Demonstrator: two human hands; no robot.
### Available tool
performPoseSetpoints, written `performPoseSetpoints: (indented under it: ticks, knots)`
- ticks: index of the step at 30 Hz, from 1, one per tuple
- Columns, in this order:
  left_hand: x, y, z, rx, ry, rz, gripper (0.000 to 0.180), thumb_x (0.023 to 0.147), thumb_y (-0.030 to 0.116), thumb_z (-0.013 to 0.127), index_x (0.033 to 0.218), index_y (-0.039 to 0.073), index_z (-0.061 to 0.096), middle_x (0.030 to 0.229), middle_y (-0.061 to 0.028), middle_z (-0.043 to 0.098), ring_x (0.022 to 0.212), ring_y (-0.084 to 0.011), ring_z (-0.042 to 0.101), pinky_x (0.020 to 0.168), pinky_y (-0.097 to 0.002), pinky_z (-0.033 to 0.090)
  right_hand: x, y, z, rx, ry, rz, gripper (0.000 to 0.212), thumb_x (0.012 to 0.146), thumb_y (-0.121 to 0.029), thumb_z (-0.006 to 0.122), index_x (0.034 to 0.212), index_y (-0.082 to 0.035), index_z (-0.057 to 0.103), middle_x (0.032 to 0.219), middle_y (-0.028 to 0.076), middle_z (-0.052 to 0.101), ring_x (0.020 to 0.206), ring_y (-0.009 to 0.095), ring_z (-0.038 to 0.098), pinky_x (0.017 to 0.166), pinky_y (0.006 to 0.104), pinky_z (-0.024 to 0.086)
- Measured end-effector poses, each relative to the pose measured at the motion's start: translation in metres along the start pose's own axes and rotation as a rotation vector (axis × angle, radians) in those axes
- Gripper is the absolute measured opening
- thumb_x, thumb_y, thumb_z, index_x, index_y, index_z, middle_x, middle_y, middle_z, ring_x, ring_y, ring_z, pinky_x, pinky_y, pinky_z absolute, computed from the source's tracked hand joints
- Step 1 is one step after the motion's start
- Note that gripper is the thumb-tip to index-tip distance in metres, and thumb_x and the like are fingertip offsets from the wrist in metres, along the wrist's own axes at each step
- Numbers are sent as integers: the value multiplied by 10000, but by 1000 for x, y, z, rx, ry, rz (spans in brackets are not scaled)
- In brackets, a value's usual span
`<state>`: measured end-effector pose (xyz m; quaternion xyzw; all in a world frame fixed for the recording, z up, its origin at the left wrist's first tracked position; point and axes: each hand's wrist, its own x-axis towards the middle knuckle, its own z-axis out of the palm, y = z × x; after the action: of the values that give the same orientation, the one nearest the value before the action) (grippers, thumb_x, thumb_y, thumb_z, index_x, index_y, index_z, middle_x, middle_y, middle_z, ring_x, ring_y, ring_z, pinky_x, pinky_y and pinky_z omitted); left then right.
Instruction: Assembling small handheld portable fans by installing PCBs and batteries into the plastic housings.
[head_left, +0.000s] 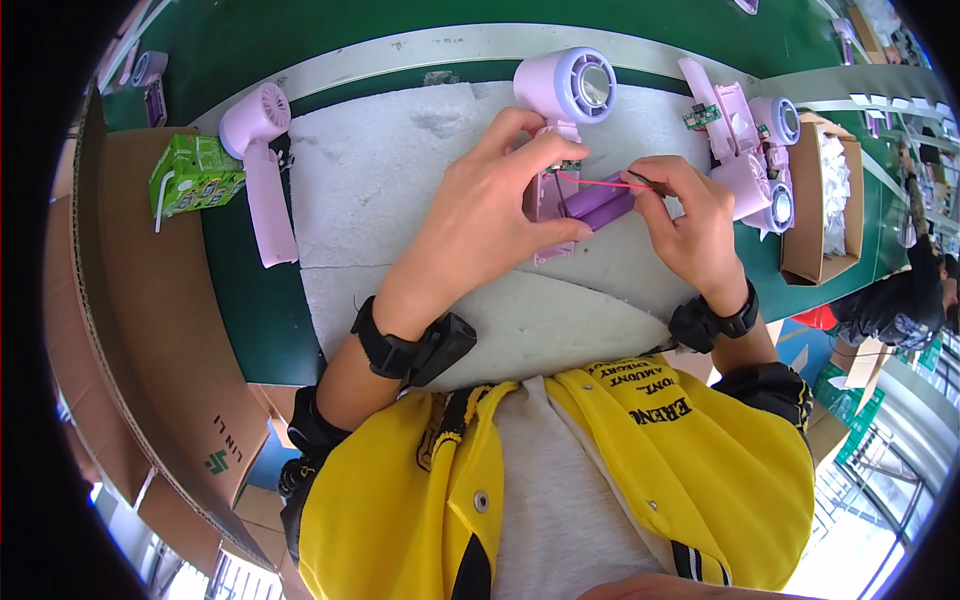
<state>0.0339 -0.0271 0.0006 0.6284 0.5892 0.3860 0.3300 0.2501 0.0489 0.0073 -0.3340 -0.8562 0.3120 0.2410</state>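
My left hand [480,205] is closed around the opened handle of a lilac handheld fan [562,86], its round head pointing away from me. A small green circuit board [568,165] sits at the top of the handle. Purple cylindrical battery cells [604,208] lie at the handle's right side, by my left thumb. From the board a red wire [603,182] runs to my right hand [690,220], where thumb and forefinger pinch its end beside a dark wire. The exact tip is too small to make out.
Another lilac fan [262,130] lies left, next to a green drink carton [192,175]. Several fan parts [738,125] and a circuit board are piled right, beside a cardboard box [812,255] holding white pieces. Pale foam sheets [380,180] cover the green table. A person [900,300] is far right.
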Motion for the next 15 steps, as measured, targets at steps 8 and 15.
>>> performPoseSetpoints:
  ticks: [8, 15]
  knots:
    - [3, -1, -5, -57, -26, -41, 565, 612, 194, 885, 1105, 124, 617, 1161, -98, 563, 957, -298, 637, 800, -380, 533, 7, -16, -8, 44, -166, 112, 217, 814, 116, 612, 999, 11, 653, 995, 119, 657, 700, 171, 637, 632, 246, 507]
    - [2, -2, -8, -79, -45, -32, 560, 621, 199, 882, 1112, 124, 622, 1159, -92, 564, 980, -289, 630, 821, -375, 528, 5, 3, -4, 308, -236, 212, 239, 834, 106, 601, 1047, 17, 664, 1032, 86, 648, 824, 134, 617, 691, 247, 509]
